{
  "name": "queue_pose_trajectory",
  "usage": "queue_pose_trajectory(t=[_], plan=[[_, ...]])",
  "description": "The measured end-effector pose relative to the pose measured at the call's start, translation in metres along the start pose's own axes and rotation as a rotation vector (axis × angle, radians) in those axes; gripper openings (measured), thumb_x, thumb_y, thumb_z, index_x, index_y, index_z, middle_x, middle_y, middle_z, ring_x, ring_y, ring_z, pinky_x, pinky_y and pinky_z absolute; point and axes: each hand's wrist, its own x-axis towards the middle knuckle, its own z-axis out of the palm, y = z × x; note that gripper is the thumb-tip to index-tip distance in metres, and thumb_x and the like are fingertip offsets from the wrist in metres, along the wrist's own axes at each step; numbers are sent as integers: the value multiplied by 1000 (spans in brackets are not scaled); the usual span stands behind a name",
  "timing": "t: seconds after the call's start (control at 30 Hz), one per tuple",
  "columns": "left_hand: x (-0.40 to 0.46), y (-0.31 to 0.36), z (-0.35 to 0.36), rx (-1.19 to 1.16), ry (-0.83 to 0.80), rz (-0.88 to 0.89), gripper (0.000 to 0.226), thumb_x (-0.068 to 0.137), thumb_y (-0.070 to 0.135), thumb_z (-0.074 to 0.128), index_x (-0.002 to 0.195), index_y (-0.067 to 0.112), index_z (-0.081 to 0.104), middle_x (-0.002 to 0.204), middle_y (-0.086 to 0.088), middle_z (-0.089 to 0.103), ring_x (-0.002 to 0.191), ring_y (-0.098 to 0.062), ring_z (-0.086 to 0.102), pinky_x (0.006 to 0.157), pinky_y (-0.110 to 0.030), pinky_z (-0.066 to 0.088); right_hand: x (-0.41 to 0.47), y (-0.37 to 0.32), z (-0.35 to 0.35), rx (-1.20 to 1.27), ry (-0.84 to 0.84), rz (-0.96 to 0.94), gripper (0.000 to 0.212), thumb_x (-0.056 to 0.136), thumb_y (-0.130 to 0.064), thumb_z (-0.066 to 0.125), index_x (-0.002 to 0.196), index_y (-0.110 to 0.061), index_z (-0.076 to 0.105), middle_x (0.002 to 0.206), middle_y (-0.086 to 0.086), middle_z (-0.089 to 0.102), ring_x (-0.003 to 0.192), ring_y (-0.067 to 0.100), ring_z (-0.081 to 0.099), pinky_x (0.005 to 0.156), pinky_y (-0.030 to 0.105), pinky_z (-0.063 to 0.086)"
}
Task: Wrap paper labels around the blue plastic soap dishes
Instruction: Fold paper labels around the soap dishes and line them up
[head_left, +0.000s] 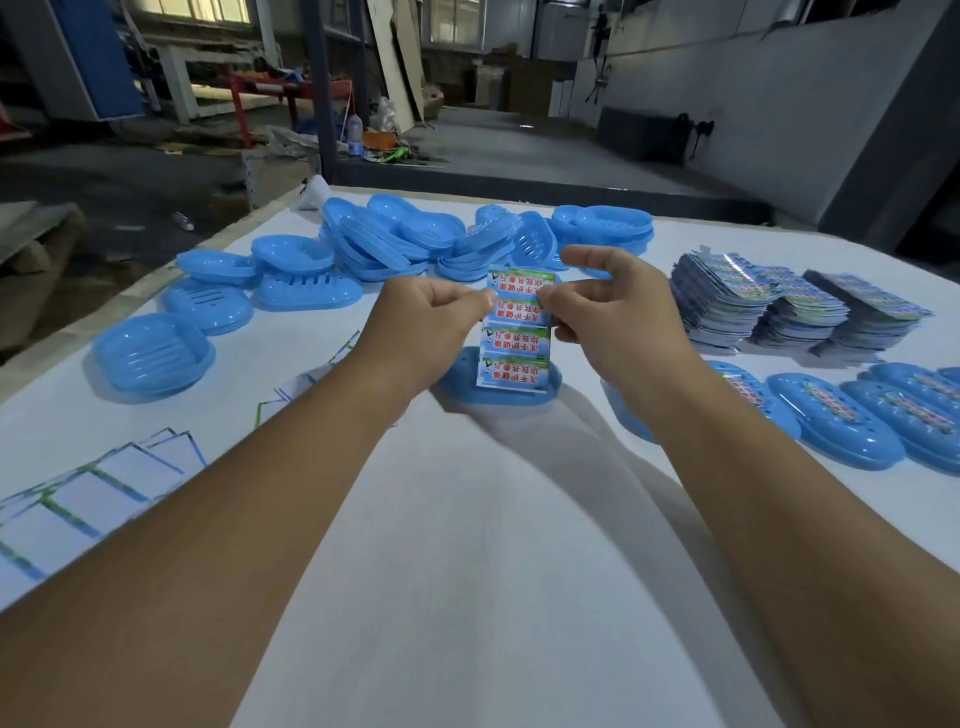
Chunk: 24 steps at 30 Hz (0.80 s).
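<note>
A printed paper label strip (515, 332) with red characters hangs upright at the table's middle. My left hand (421, 327) pinches its left edge near the top. My right hand (613, 317) pinches the right edge, with its index finger raised. Under the strip's lower end lies a blue plastic soap dish (498, 384) on the white table (467, 519); the strip covers its middle.
A heap of bare blue dishes (415, 239) fills the far side and left. Stacks of labels (779, 306) stand at the right, with labelled dishes (841, 421) in front of them. Loose white sheets (93, 499) lie at the near left.
</note>
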Motion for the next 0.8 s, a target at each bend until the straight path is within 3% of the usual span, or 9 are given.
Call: queue_pose_trajectory(t=[0.13, 0.23, 0.4, 0.53, 0.63, 0.7, 0.8], plan=[[5, 0, -4, 35, 90, 17, 28, 91, 37, 62, 80, 16, 78, 75, -2, 71, 53, 7, 53, 54, -17, 44, 0, 1, 2, -56, -35, -11, 33, 92, -19, 74, 120, -27, 59, 76, -13, 77, 73, -2, 72, 67, 20, 53], [7, -2, -3, 36, 95, 46, 29, 92, 31, 63, 83, 6, 77, 58, 13, 66, 52, 14, 54, 41, -6, 40, 0, 1, 1, -67, -43, -22, 29, 92, -21, 74, 115, -30, 59, 76, -16, 76, 72, -5, 71, 63, 15, 51], [7, -3, -4, 75, 69, 98, 28, 92, 26, 63, 76, 7, 74, 50, 19, 61, 52, 12, 54, 40, -6, 37, 0, 3, 0, -60, -54, -19, 29, 92, -21, 74, 116, -29, 61, 76, -15, 76, 70, -5, 71, 55, 10, 49], [2, -1, -4, 82, 8, 117, 26, 94, 33, 63, 75, 21, 75, 66, 19, 71, 64, 8, 62, 50, -12, 48, 2, 5, 0, -62, -21, -9, 27, 90, -21, 76, 114, -27, 63, 77, -15, 76, 71, -3, 71, 57, 13, 53], [1, -1, -3, 79, -26, 140, 21, 95, 37, 63, 81, 27, 76, 79, 16, 75, 81, -4, 70, 72, -32, 60, 5, 9, 1, -150, 55, -36, 20, 85, -27, 81, 97, -28, 66, 88, -9, 73, 78, 4, 68, 69, 25, 56], [-1, -1, -2, 74, -34, 163, 19, 95, 36, 64, 84, 27, 76, 82, 12, 75, 84, -11, 70, 79, -40, 60, 5, 9, 1, -199, 65, -78, 15, 83, -28, 82, 84, -26, 67, 80, -10, 70, 66, 1, 61, 62, 22, 51], [-1, -2, -1, 81, -20, 209, 16, 96, 33, 64, 90, 25, 77, 84, 8, 75, 84, -9, 67, 78, -30, 58, 1, 8, 4, -201, 8, -109, 14, 83, -28, 81, 75, -22, 71, 62, -12, 68, 55, -2, 59, 56, 20, 47]])
